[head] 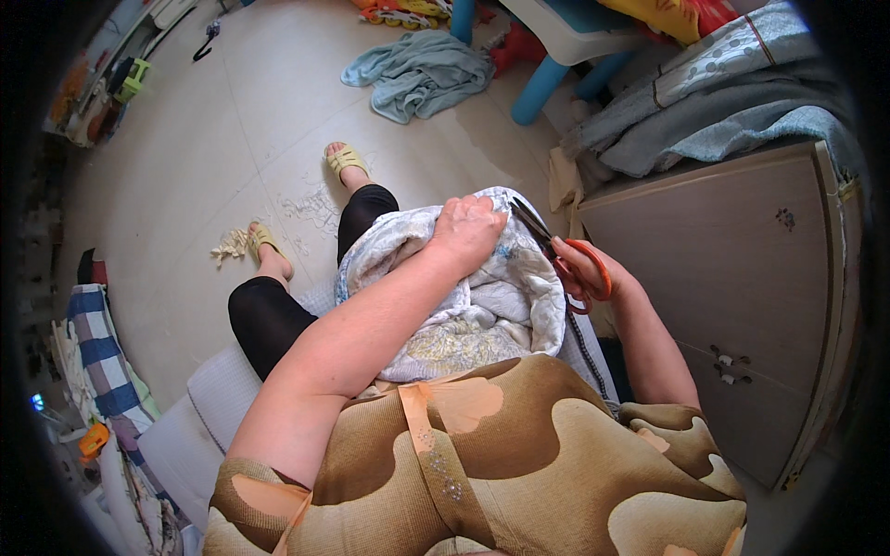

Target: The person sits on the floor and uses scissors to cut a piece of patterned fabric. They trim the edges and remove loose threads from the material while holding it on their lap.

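Note:
A bundle of white quilted fabric [452, 340] with pale blue and yellow print lies across my lap. My left hand [469, 233] grips its far edge, with the fingers curled down over the cloth. In my right hand [587, 267] is a pair of scissors [591, 260] with orange-red handles and dark blades. The blades point up and to the left and touch or overlap the fabric's edge, just right of my left hand. How far they are apart is hard to tell. My right fingers are partly hidden by the handles.
A wooden cabinet [709, 257] stands close on my right, with grey-blue textiles [646, 132] on it. Thread scraps [316, 208] and a cream cloth scrap [229, 247] lie on the floor near my slippers. Farther off are a blue-green cloth [424, 76] and blue table legs [539, 90].

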Motion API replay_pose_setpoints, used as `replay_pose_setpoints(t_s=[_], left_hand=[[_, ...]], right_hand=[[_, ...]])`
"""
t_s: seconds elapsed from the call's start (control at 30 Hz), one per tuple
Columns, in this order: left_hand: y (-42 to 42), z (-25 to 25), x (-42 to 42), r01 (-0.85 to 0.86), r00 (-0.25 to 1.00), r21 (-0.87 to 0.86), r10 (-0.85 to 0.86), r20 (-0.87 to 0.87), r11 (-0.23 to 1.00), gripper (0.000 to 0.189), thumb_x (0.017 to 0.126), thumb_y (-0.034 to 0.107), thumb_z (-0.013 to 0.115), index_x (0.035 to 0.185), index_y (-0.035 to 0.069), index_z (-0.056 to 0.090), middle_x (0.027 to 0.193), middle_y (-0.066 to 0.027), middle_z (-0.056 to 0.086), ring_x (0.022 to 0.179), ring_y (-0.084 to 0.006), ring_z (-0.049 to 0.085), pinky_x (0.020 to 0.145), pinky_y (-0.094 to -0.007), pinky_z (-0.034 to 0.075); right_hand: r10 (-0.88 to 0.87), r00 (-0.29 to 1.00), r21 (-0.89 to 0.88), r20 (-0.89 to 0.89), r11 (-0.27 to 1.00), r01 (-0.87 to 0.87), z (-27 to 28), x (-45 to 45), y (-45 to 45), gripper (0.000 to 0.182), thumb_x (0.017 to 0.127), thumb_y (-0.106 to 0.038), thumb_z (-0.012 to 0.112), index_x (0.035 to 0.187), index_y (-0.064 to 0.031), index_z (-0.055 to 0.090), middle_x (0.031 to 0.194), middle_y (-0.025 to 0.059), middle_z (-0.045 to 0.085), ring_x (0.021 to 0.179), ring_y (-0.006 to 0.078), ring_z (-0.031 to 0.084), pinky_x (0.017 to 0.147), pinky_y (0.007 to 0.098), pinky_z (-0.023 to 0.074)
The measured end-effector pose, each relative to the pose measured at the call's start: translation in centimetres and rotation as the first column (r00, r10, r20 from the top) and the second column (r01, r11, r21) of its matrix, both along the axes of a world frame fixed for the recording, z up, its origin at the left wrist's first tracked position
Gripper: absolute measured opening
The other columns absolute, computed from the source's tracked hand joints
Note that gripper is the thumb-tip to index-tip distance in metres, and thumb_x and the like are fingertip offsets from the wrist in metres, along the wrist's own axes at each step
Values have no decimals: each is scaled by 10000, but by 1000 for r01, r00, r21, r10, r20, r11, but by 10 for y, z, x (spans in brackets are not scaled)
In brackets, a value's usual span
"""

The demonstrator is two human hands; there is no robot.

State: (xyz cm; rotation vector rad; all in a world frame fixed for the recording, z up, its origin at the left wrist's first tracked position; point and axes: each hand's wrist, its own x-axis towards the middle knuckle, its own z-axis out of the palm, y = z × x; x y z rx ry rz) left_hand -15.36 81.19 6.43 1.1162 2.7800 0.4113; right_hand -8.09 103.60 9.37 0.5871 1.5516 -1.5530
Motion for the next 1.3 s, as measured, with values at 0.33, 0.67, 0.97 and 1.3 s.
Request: replay_pose_setpoints(t_s=[0.33,0.67,0.97,1.3], left_hand=[[-2,-1,1,-7,1000,26,7,-8,1000,241,827,144,496,963,190,690,858,-95,603,895,-262,609,766,-396,472],[-2,2,0,2,1000,27,-1,-5,1000,241,824,153,503,973,188,690,856,-94,604,888,-261,613,757,-390,475],[-2,3,-1,18,1000,32,-18,-1,999,230,810,129,505,940,175,689,829,-96,599,859,-272,615,729,-395,485],[-1,-2,-1,13,1000,39,-11,-29,999,213,807,128,514,927,175,682,829,-90,598,858,-267,617,736,-388,489]], right_hand=[[78,996,29,-38,997,-77,6,-7,2,442,968,-468,413,982,-53,565,613,14,545,439,80,415,413,223,329],[110,993,48,-50,993,-108,8,-8,1,442,957,-474,437,989,-51,562,624,-3,530,423,70,404,391,217,310],[95,994,42,-51,995,-93,4,-7,5,450,955,-495,421,988,-70,563,595,8,544,413,77,395,382,231,287],[109,993,58,-35,993,-107,16,-13,4,418,967,-457,420,936,-69,573,589,4,543,403,52,408,377,205,321]])
